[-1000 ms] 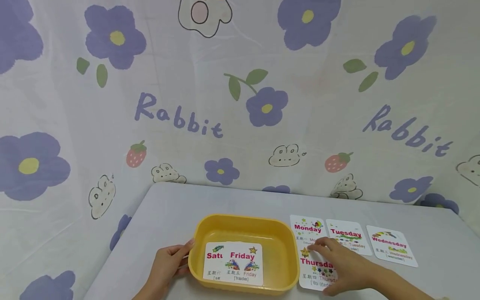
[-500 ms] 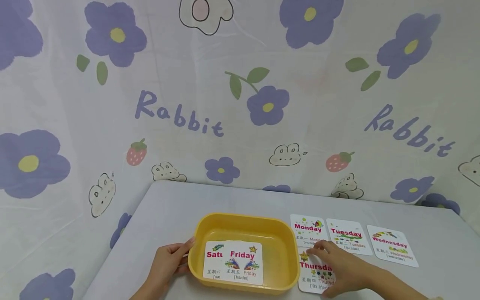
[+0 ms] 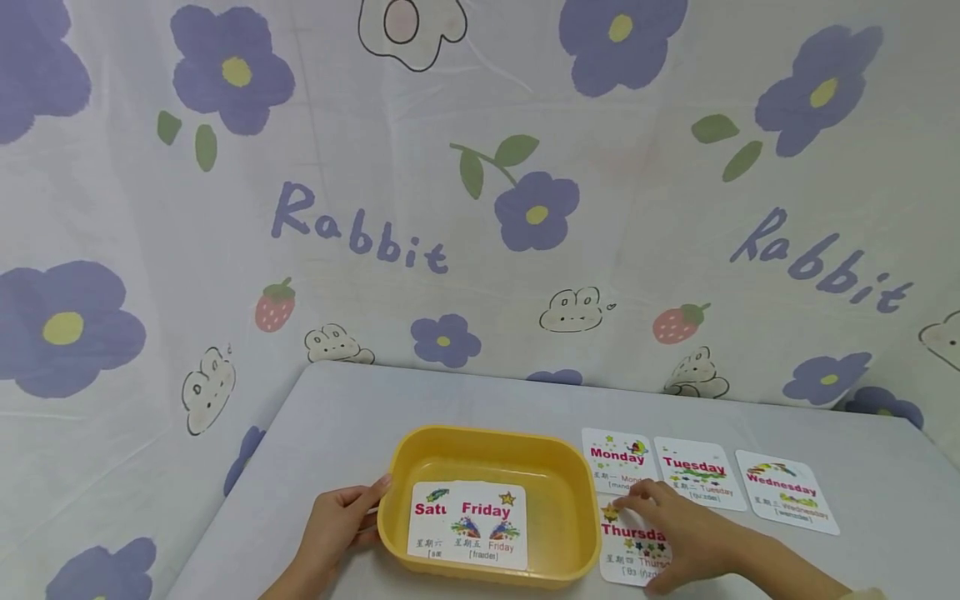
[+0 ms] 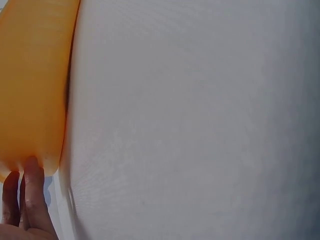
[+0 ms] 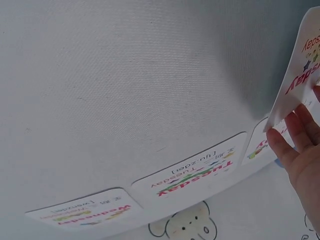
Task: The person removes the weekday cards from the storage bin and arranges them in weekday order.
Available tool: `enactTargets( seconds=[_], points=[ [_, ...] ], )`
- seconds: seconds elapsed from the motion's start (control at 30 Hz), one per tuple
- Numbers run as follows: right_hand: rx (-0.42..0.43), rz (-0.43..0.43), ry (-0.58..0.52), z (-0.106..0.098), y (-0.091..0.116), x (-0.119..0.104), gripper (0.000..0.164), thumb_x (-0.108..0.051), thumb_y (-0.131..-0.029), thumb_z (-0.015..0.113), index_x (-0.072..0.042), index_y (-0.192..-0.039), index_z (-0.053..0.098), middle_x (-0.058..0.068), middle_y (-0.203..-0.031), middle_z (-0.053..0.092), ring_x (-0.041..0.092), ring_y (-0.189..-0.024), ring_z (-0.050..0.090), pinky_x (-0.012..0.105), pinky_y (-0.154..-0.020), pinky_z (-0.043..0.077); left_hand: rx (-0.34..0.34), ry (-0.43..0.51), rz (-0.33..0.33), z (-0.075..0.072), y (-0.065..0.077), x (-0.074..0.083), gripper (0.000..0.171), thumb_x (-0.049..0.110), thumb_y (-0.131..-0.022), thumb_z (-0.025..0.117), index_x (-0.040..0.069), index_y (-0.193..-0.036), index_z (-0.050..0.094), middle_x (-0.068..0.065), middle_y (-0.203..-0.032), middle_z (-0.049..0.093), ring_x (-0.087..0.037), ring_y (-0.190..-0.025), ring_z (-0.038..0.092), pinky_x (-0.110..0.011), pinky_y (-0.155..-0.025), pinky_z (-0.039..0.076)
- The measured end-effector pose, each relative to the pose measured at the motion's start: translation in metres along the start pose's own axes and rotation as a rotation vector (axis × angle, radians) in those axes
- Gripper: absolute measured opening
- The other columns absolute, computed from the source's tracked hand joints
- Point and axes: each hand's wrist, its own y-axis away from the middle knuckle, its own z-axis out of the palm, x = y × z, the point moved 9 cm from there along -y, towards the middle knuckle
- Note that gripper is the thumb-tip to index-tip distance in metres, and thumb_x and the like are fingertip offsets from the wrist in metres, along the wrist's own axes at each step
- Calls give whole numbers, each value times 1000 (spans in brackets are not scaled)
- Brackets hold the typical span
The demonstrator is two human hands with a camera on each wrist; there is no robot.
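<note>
My left hand (image 3: 331, 527) holds the left end of a yellow plastic tub (image 3: 555, 533). One digit lies at the rim; in the left wrist view, fingers (image 4: 35, 192) press its outer wall. Inside lie a Friday card (image 3: 495, 533) and, partly covered by it, a Saturday card (image 3: 427, 525). Just right of the tub, my right hand (image 3: 686, 533) grips a Thursday card (image 3: 624, 550) by its opposite edges, covering its right side. From the right wrist, this card (image 5: 300, 75) stands tilted up, overlapping the Monday card (image 3: 611, 454) behind it.
A Tuesday card (image 3: 701, 475) and a Wednesday card (image 3: 787, 493) lie in a row to the right of Monday. They rest on a pale table (image 3: 450, 396), whose back edge meets a cloth backdrop (image 3: 480, 283) printed with flowers and rabbits.
The Thursday card has shifted very slightly in my right hand. The left hand, tub and other cards hold their places.
</note>
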Motion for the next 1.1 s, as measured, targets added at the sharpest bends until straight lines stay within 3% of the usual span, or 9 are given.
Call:
enactTargets(
  seconds=[0.73,0.9,1.1],
  points=[
    [-30,58,-44,3,-2,6,82,-51,-52,84,-30,-125,51,4,-125,42,23,-98,45,59,-89,44,0,-18,-15,0,-2,-3,71,54,-72,70,-7,-106,64,-9,-84,71,-14,-68,68,-29,-59,57],
    [-20,34,-34,1,1,2,80,-50,-56,83,-28,-126,51,4,-125,42,23,-97,46,57,-88,46,1,-21,-20,0,-2,-3,69,54,-72,70,-7,-105,65,-9,-83,71,-14,-68,68,-28,-58,57],
    [29,-52,47,-10,6,-7,72,-53,-65,77,-20,-124,53,4,-126,45,25,-103,50,54,-89,46,3,-19,-26,-1,-2,-3,65,53,-73,70,-5,-101,66,-9,-82,71,-14,-67,68,-27,-57,56]
  ],
)
